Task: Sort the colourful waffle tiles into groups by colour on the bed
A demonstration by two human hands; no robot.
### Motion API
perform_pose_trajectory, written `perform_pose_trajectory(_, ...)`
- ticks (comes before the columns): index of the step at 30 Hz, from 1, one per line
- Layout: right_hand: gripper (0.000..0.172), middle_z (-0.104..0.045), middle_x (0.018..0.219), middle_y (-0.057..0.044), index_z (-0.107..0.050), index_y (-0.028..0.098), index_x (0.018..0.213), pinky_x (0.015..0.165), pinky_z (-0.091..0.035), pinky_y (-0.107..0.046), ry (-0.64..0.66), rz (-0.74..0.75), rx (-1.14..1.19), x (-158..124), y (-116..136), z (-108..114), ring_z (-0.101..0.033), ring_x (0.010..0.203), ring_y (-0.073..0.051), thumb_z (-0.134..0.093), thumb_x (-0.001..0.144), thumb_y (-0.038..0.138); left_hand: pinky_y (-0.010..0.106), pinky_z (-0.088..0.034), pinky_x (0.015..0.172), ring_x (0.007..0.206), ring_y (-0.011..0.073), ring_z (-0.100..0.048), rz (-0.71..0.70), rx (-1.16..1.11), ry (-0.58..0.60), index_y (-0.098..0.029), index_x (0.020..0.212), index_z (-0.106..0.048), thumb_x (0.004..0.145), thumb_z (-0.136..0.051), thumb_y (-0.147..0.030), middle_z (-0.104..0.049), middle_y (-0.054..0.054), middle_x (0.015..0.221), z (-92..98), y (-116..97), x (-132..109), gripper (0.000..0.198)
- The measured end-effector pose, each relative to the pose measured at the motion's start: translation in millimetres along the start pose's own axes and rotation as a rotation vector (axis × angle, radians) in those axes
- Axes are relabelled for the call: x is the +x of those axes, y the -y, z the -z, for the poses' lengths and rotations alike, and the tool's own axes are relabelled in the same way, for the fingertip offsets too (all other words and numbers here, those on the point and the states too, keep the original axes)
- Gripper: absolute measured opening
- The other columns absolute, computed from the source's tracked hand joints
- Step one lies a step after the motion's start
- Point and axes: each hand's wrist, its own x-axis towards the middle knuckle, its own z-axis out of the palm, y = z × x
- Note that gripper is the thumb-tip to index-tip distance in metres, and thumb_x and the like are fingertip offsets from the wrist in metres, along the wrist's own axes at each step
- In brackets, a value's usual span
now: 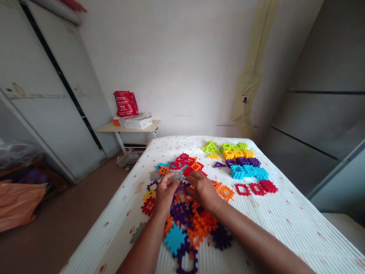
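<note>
Both my hands are over a loose pile of interlocking plastic tiles on the bed-like surface. My left hand (165,192) is at the pile's left side, thumb and fingers drawn together beside a purple piece; what they pinch is too small to make out. Bent downward, the fingers of my right hand (204,189) reach into the pile's middle, and their tips are hidden. A grey tile (178,175) lies just beyond the hands. Nearer me are a blue square tile (175,239), orange tiles (203,224), a dark purple tile (221,238) and a purple frame tile (187,262).
Sorted tiles stand in rows at the right: green tiles (230,147), yellow tiles (238,154), purple tiles (247,161), blue tiles (249,172) and red tiles (258,187). A small table (128,129) by the wall bears a red bag (126,103) and a white box (138,122).
</note>
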Motion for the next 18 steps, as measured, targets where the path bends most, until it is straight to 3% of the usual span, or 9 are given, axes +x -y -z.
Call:
perform_pose_trajectory(7, 0.012, -0.062, 0.084, -0.004, -0.062, 0.017, 0.084, 0.074, -0.042, -0.022, -0.004, 0.106, 0.107, 3, -8, -7, -0.056, 0.081, -0.014, -0.052, 0.081, 0.01, 0.02, -0.035, 0.051, 0.05, 0.008, -0.045, 0.032, -0.018, 0.039, -0.016, 0.107, -0.058, 0.064, -0.071, -0.04, -0.052, -0.007, 0.055, -2.8, -4, -3, 0.051)
perform_pose_trajectory(18, 0.017, -0.062, 0.085, -0.004, -0.059, 0.016, 0.09, 0.071, -0.042, -0.02, -0.021, 0.09, 0.085, 3, -15, -16, -0.056, 0.079, -0.013, -0.049, 0.08, 0.008, 0.022, -0.038, 0.053, 0.054, 0.011, -0.051, 0.079, -0.042, 0.066, -0.017, 0.107, -0.059, 0.067, -0.068, -0.048, -0.056, -0.003, 0.062, -2.3, 6, 0, 0.051)
